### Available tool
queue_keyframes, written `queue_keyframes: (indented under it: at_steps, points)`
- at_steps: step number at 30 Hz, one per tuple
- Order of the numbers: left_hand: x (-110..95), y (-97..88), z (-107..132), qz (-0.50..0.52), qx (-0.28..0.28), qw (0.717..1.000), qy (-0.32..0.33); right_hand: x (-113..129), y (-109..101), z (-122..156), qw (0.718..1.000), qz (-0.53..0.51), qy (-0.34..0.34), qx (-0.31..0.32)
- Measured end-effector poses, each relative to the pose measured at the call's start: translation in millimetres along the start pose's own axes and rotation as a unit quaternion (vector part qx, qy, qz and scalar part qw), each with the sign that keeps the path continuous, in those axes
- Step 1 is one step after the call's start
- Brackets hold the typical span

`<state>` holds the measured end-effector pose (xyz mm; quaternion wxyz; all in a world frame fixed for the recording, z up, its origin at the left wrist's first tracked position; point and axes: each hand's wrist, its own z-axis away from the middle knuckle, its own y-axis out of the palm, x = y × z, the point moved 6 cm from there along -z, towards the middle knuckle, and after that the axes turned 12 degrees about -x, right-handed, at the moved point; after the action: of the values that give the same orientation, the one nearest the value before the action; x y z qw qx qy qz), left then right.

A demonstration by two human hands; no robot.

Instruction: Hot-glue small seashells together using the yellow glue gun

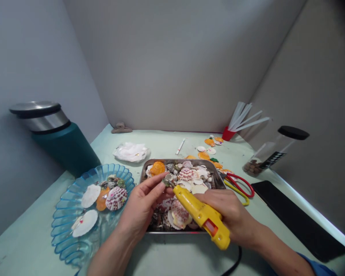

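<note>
My right hand [228, 209] grips a yellow glue gun [199, 211], its nozzle pointing up and left. Between the thumb and fingers of my left hand [142, 201] is a small greenish shell [168, 179], right at the nozzle tip; I cannot tell whether they touch. Both hands are over a metal tray [189, 232] heaped with seashells. Among them are an orange scallop shell [157, 168], a red-and-white striped shell [186, 174] and a pinkish speckled shell [179, 212]. Part of the pile is hidden by my hands and the glue gun.
A blue scalloped plate [60, 214] with shells stands left, by a teal bottle [64, 145]. Behind lie a white packet [130, 152] and loose orange shells [204, 155]. On the right are red-and-yellow-handled scissors [241, 185], a red cup [228, 134] of glue sticks, a jar [271, 153] and a black slab [297, 218].
</note>
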<state>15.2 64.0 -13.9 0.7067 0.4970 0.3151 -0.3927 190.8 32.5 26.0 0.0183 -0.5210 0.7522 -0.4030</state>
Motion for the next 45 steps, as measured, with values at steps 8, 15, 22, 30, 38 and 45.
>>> queue_keyframes:
  at_steps: [8, 15, 22, 30, 38, 45]
  points:
    - [-3.2, 2.6, 4.4, -0.004, 0.002, 1.000, -0.003, 0.2, 2.2, 0.9, 1.000, 0.021, 0.001, 0.002]
    - [-3.4, 3.3, 0.7, -0.011, -0.006, 1.000, 0.005, 1.2, 4.3, 2.7, 0.998, 0.061, -0.011, 0.014]
    - [-2.8, 3.2, 2.0, -0.016, 0.008, 1.000, 0.009, 1.5, 5.8, 3.5, 0.995, 0.094, -0.025, 0.020]
    - [-0.7, 1.1, -0.4, -0.034, 0.013, 0.999, 0.014, 2.9, 6.9, 2.3, 0.993, 0.114, -0.033, 0.024]
    - [-2.4, 2.7, -0.7, -0.037, -0.007, 0.999, 0.011, 3.9, 7.4, 4.3, 0.989, 0.136, -0.038, 0.031]
    - [-2.3, 3.1, -1.1, -0.032, 0.000, 0.999, 0.012, 3.5, 7.9, 4.7, 0.989, 0.137, -0.042, 0.030]
